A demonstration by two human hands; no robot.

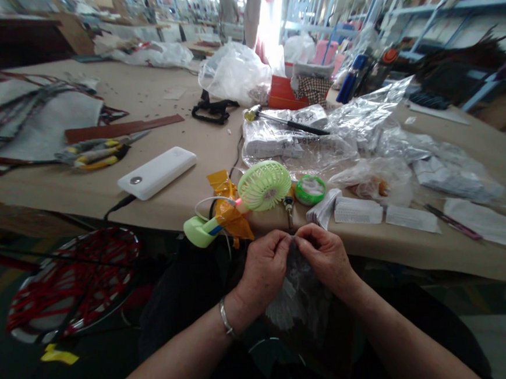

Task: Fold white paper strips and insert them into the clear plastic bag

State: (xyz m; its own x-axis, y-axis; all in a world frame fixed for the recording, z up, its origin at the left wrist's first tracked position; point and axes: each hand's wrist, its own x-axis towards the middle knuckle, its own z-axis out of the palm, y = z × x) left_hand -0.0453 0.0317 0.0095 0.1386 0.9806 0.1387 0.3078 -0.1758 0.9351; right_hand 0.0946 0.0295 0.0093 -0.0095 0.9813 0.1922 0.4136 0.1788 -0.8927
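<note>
My left hand (265,268) and my right hand (327,259) meet fingertip to fingertip at the table's front edge, both closed in a pinch. What they pinch is too small to name. Below them, over my lap, shows a clear plastic bag (299,297) with pale contents. Just beyond my fingers a small metal fitting (288,204) stands at the edge. A green fan (264,185), bound with orange tape (233,215), lies left of it. To its right are a round green container (309,189) and stacks of white paper labels (358,210).
A white power bank (157,172) with a cable, pliers (96,152) and a brown strip (123,128) lie on the left of the table (154,104). A hammer (289,121) rests on plastic-wrapped bundles. Further right are clear bags (448,165) and a thin pink-ended tool (452,221).
</note>
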